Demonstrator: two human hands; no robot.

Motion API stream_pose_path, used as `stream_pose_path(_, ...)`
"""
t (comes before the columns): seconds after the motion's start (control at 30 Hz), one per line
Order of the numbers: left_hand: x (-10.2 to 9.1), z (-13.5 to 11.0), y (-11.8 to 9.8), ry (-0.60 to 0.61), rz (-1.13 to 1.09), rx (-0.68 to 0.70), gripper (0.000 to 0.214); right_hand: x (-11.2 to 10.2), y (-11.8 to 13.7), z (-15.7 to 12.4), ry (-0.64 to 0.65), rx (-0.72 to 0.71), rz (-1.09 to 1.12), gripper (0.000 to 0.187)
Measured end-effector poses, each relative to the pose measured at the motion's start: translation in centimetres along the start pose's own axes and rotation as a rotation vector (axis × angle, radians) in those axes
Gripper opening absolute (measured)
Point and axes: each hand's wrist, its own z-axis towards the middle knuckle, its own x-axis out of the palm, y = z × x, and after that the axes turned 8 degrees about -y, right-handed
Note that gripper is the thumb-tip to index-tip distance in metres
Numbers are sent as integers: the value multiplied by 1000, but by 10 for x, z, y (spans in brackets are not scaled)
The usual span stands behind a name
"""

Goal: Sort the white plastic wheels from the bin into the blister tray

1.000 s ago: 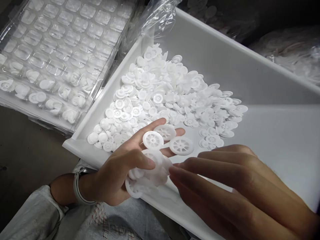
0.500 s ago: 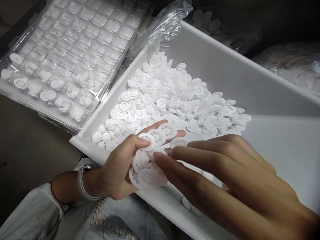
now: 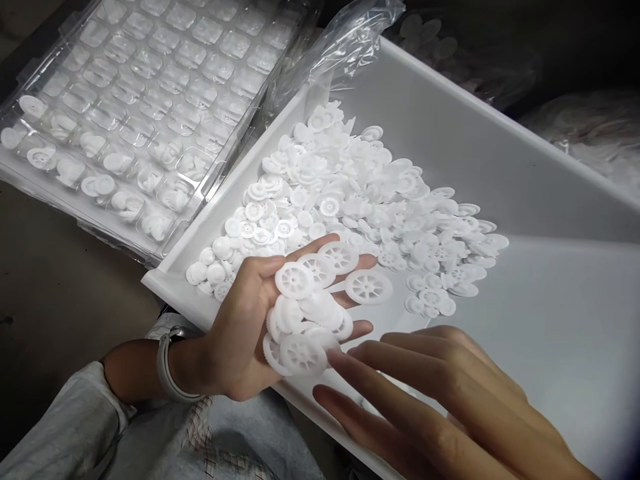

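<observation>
Plastic tray, white and deep-walled, takes up most of your view, with a heap of small white spoked wheels piled toward its left corner and bare floor on the right side. Left of it lies the clear blister tray, a grid of square pockets: only the nearest two rows hold wheels, the rest stand unfilled. Crinkled clear bag film hangs over the white tray's far corner.

Your left hand is cupped palm up over the tray's near rim, loosely grasping a handful of wheels, some spread along the fingers (one larger wheel sits at the fingertips). Your right hand is released, fingers extended flat, tips just beside the handful, holding nothing.

Keep the left palm level and over the tray so strays drop back in. Pick one wheel at a time with the right fingertips, from the loose outer ones first.
</observation>
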Motion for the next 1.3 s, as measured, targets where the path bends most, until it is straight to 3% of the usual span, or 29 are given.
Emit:
stream_pose_path(0.33, 0, 2, 2, -13, -41, 17, 50, 1, 11, 2, 22, 143, -27, 38)
stream_pose_path(0.57, -2, 7, 1, 12, -34, 20, 46, 7, 7, 3, -29, 168, -28, 27)
stream_pose_path(0.67, -2, 7, 1, 28, -26, 30, 43, 2, -5, 14, 59, 61, 4, 24)
stream_pose_path(0.77, -1, 6, 1, 62, -25, 21, 47, -3, -18, 34, 131, 50, -115, 33)
stream_pose_path(0.97, -1, 7, 1, 66, -7, 48, 47, -8, -44, 71, 395, -119, -80, 32)
stream_pose_path(1.3, 0, 6, 1, 88, 10, 48, 48, -4, -55, 82, 399, -41, 69, 32)
